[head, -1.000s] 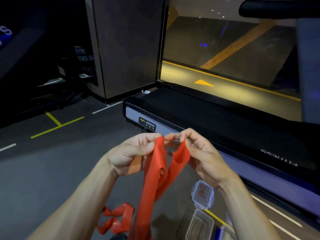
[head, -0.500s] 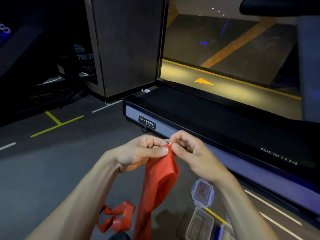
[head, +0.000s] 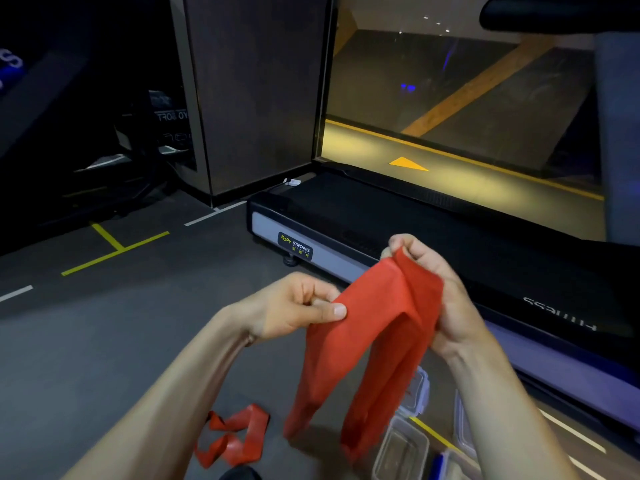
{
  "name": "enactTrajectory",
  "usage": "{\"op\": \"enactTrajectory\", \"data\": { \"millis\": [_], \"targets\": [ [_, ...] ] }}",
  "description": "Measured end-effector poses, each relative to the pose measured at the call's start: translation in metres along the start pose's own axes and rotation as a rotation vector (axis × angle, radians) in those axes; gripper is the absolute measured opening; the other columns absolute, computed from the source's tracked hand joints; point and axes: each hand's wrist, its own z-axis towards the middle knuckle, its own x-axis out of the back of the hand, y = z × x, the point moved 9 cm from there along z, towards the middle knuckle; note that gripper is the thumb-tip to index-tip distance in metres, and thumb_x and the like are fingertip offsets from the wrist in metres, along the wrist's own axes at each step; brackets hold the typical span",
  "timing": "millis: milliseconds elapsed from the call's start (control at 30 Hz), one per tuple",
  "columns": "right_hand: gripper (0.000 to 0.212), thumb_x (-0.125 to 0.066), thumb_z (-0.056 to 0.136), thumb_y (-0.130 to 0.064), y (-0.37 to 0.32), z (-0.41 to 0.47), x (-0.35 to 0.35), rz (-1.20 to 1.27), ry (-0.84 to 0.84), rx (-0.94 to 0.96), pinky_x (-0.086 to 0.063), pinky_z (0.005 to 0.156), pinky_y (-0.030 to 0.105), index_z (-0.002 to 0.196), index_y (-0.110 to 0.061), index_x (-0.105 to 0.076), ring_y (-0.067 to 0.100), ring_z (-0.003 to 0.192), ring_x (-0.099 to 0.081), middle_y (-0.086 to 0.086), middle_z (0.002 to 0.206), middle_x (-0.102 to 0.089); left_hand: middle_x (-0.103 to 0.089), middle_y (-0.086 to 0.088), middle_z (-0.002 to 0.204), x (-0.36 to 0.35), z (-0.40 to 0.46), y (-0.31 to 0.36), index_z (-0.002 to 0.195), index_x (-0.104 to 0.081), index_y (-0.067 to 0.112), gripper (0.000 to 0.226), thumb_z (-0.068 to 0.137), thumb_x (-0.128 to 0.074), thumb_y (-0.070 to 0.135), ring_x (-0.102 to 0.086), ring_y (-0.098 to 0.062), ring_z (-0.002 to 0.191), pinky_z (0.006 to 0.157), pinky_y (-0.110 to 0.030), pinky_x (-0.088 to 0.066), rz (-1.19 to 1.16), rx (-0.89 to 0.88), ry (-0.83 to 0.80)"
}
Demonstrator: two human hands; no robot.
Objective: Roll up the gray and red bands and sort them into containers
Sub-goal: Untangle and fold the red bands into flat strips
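A wide red band [head: 370,337] hangs folded between my hands, its two ends dangling toward the floor. My left hand [head: 294,308] pinches its left edge between thumb and fingers. My right hand [head: 433,289] grips the fold at the top right, fingers curled round it. A second red band [head: 232,434] lies crumpled on the floor at lower left. Clear plastic containers [head: 401,448] stand on the floor at lower right, partly hidden by the hanging band. No gray band shows.
A treadmill deck [head: 381,220] with a grey side rail runs diagonally just beyond my hands. A dark pillar [head: 256,98] stands behind it, with a glass wall to its right. Yellow and white lines mark the dark floor [head: 104,341]. A clear lid [head: 415,389] lies by the containers.
My hands have drawn apart, the right one up and to the right, spreading the top of the red band. The band now hangs as two separate tails.
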Motion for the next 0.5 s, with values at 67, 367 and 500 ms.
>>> {"op": "enactTrajectory", "data": {
  "millis": [67,367,500],
  "targets": [
    [0.005,-0.063,0.095,-0.025,-0.0014,0.0,0.0036,0.049,0.02,-0.007,-0.045,0.058,0.024,0.093,-0.02,-0.061,0.01,0.063,-0.05,-0.002,0.078,-0.053,-0.069,-0.013,0.083,0.0027,0.0021,0.0037,0.089,-0.072,0.009,0.013,0.093,-0.071,0.021,-0.058,-0.019,0.079,0.078,-0.029,-0.047,0.016,-0.032,0.036],
    [0.012,-0.05,0.101,-0.014,-0.008,-0.0057,-0.0003,0.068,0.036,-0.01,-0.048,0.055,0.019,0.092,-0.017,-0.056,0.007,0.059,-0.051,-0.004,0.075,-0.054,-0.068,-0.036,0.087,0.0052,0.0022,0.0061,0.089,-0.072,0.006,0.026,0.085,-0.078,0.031,-0.054,-0.028,0.081,0.079,-0.044,-0.042,0.04,-0.054,0.086],
    [0.008,-0.051,0.099,-0.015,-0.0082,-0.0067,0.0005,0.068,0.023,-0.004,-0.049,0.054,0.019,0.092,-0.017,-0.056,0.006,0.057,-0.052,-0.004,0.074,-0.055,-0.067,-0.023,0.085,0.0026,0.0007,0.0071,0.087,-0.075,0.015,0.01,0.089,-0.075,0.024,-0.056,-0.024,0.078,0.074,-0.035,-0.046,0.017,-0.041,0.06]
  ]
}}
